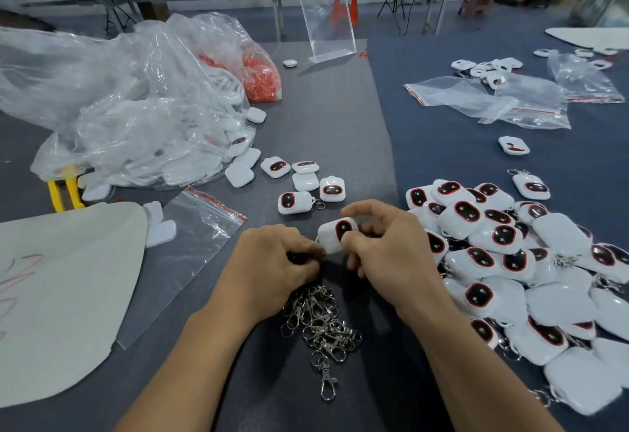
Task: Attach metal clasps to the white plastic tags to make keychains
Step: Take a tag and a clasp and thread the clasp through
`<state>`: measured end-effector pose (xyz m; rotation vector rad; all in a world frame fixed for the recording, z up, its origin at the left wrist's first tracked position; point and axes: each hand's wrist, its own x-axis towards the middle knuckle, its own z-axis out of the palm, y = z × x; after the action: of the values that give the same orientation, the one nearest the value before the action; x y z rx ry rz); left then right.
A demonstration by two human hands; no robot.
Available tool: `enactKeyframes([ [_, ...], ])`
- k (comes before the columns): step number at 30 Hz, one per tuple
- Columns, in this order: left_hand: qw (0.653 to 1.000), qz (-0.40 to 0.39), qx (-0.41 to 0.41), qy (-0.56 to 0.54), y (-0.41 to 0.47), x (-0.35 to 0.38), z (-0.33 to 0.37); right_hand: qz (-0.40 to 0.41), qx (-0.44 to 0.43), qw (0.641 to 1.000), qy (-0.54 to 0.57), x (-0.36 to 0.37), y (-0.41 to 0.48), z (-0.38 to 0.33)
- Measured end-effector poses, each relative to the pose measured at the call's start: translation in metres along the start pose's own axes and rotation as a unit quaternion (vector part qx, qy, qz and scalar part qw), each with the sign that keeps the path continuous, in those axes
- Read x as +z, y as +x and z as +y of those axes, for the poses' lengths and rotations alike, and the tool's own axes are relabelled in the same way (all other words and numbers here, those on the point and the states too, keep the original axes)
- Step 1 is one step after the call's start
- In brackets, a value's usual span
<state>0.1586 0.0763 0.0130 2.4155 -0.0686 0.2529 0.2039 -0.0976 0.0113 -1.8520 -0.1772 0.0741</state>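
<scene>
Many loose tags in plastic bag (136, 118), far left of tabletop (340, 118). Left hand (272, 258) clenched at white tag's (332, 237) lower corner, can't tell what it pinches. Clasp pile (320, 322) just below hands. Right hand (384, 244) pinches that tag, mid-tabletop. Tag heap (527, 261) far right, some with clasps on.

The left grip (275, 254) curls its fingers under the palm, so whether it pinches a clasp cannot be told. The right grip (384, 244) holds a tag (332, 234), and its thumb and fingers cover part of the tag. The yellow tool (63, 193) is half buried under the bag (119, 91), whose creased plastic blurs its contents. The left edge cuts off the sheet (61, 295), the right edge the pile (510, 261), and the bottom edge both forearms.
</scene>
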Motion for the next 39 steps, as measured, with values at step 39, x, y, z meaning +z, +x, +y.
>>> enactKeyframes([
  [39, 0.999, -0.004, -0.005, -0.039, 0.0015, 0.0024, -0.0036, 0.028, -0.086, 0.991, -0.101, -0.0074, -0.0006, -0.0035],
])
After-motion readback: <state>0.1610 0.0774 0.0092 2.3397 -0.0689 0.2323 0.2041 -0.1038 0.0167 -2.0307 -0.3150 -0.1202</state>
